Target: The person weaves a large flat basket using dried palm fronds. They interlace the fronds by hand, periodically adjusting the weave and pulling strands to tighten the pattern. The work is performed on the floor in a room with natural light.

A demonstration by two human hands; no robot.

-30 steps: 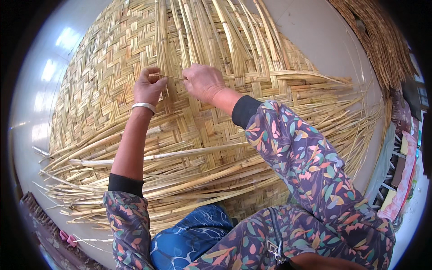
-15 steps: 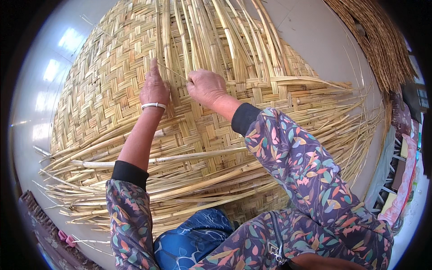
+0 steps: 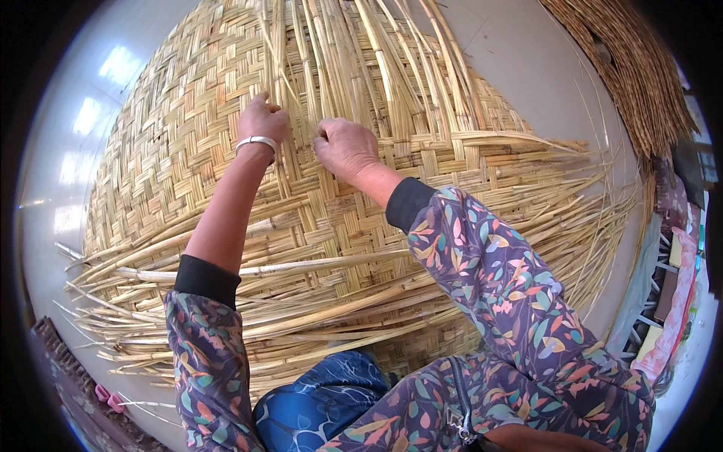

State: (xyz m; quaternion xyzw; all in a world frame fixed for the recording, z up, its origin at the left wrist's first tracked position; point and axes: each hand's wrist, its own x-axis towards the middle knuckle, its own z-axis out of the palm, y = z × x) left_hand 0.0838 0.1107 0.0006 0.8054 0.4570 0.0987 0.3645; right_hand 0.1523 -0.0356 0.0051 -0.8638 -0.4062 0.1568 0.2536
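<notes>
A large mat (image 3: 173,128) of flat, split straw-coloured reed is woven in a herringbone pattern beneath my hands. My left hand (image 3: 262,124), a white bangle on its wrist, is closed, with its fingers curled down at a reed strip (image 3: 278,60) that runs up and away. To its right, my right hand (image 3: 346,148) is also closed, back upward, just above the weave; what its fingers grip is hidden. Several loose upright strips (image 3: 384,68) extend away from me beyond the hands. A crosswise strip (image 3: 497,136) lies over the weave to the right.
Loose reed ends (image 3: 580,218) fan out at the right edge of the mat, with more lying crosswise (image 3: 346,316) near my knee. A bundle of brown stalks (image 3: 633,68) is at the far right. Pink objects (image 3: 111,398) rest at the lower left on the tiled floor (image 3: 75,143).
My left hand has turned and curled, its raised finger now bent down. The thin strip that was stretched between both hands no longer shows there. My right hand has barely moved.
</notes>
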